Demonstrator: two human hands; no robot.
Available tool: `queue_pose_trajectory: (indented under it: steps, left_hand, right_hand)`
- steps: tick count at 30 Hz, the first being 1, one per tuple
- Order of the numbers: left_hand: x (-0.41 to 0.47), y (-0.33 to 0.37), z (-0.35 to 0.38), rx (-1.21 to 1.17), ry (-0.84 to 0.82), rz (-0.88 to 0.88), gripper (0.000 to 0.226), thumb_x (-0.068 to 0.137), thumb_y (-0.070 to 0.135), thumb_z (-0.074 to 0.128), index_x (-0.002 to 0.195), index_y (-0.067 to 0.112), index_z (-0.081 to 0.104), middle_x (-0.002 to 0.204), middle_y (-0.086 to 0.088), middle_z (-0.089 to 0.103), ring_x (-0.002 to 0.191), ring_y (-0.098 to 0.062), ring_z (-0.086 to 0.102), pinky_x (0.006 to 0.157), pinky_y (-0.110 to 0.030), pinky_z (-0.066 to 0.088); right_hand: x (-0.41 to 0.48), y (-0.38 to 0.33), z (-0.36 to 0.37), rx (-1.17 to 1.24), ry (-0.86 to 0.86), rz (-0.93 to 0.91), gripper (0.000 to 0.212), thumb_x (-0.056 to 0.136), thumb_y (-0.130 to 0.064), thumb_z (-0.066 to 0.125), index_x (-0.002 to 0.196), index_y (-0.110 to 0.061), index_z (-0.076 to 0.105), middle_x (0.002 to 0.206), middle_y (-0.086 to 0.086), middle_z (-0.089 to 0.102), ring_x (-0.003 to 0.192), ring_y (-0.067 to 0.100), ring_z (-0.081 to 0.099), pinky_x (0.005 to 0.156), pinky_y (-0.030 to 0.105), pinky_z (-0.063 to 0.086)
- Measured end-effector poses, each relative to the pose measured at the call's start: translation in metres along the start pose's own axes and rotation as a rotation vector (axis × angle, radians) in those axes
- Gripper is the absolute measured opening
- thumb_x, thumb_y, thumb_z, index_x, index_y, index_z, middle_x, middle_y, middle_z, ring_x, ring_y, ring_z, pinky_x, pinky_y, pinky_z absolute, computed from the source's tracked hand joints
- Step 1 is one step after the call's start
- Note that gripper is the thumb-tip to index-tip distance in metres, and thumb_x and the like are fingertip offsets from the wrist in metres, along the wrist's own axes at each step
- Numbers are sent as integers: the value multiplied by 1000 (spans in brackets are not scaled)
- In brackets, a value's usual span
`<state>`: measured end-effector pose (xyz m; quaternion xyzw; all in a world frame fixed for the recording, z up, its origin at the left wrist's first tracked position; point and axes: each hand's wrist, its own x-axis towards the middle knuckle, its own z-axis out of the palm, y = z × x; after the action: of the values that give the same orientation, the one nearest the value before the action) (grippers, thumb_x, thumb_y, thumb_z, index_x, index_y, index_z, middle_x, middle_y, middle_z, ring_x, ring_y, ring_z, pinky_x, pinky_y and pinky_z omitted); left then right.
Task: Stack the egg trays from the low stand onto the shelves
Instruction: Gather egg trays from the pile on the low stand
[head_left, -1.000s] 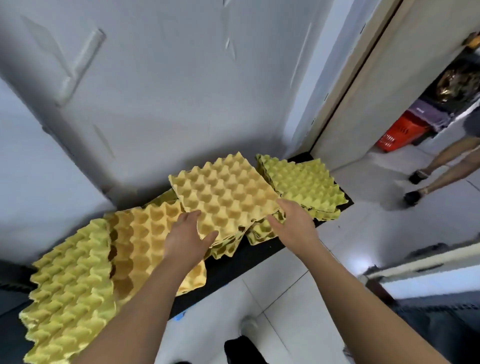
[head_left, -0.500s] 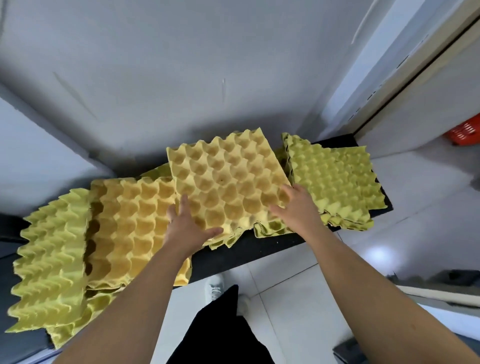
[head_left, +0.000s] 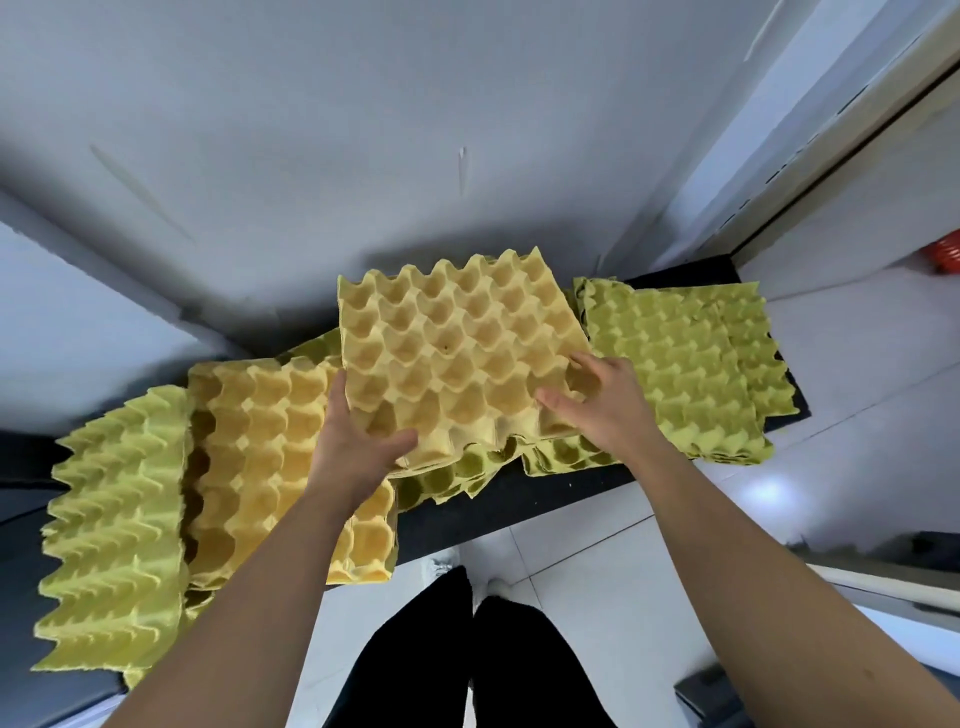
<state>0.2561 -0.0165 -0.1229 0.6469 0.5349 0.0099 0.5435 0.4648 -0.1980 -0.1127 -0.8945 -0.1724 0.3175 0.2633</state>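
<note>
- Head view shows the top orange egg tray (head_left: 457, 353) held just above the black surface (head_left: 519, 499), with its near edge over the loose greenish trays (head_left: 467, 467) beneath. The left grip (head_left: 358, 441) clasps the near-left corner. The right grip (head_left: 602, 405) hooks its fingers into cups at the near-right edge.
- Both holds sit along one edge, so the far side may sag, or the thin pulp may tear as the tray rises.
- A nested tray below could cling, come up too, and then drop onto the tiled floor (head_left: 597, 571).
- Swinging left may clip the orange stack (head_left: 270, 441) or the tilted green stack (head_left: 114, 519), which looks ready to slide.
- No shelves are in view, so the carry path cannot be judged.
</note>
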Motion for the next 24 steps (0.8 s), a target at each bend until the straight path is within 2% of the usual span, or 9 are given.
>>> queue_pose_trajectory:
  steps: [5,11,14,17,18,21,24]
  left_hand:
    - [-9,11,-18,-30,82,35,96,76,23,80,153,26,23,122,6,58,106,-19,60,84,-32,46]
    - [-55,18,-50,-102,223,82,90,72,31,85,147,22,35,126,4,61,110,-18,62,97,-45,51]
    - [-88,16,-62,-147,330,112,81,73,32,84,143,23,43,117,7,66,101,-15,66,89,-39,55]
    - [-127,13,-73,-166,441,146,77,72,34,85,137,24,46,112,10,64,93,-8,65,75,-27,53]
    - [-139,10,-77,-167,464,152,79,67,41,86,135,27,47,112,10,64,93,-8,65,75,-28,54]
    - [-179,1,-91,-138,536,178,89,50,68,81,128,38,50,116,8,63,100,-17,65,83,-48,58]
    - [-219,-5,-108,-152,626,230,82,54,68,79,126,38,53,120,9,61,104,-15,64,88,-47,56]
  right_hand:
    - [-14,-20,0,-30,19,-76,90,72,-65,69,147,-29,32,146,3,24,120,23,48,100,34,38]
    - [-41,-49,-12,12,22,-240,91,70,-65,71,145,-32,32,148,0,20,114,15,49,95,26,35]
    - [-61,-65,-18,11,6,-343,92,69,-60,74,146,-29,33,151,1,18,127,20,41,105,33,32]
    - [-86,-81,-24,3,5,-456,93,66,-62,74,145,-30,36,148,3,20,132,22,37,108,34,30]
    - [-94,-86,-25,-3,7,-493,93,64,-65,73,144,-31,37,148,3,21,132,23,37,109,35,30]
    - [-123,-102,-30,-3,2,-597,98,57,-74,66,142,-34,38,147,7,22,134,26,36,111,41,33]
    - [-154,-121,-33,-21,-1,-688,98,58,-76,64,143,-34,37,148,7,23,136,28,33,113,45,30]
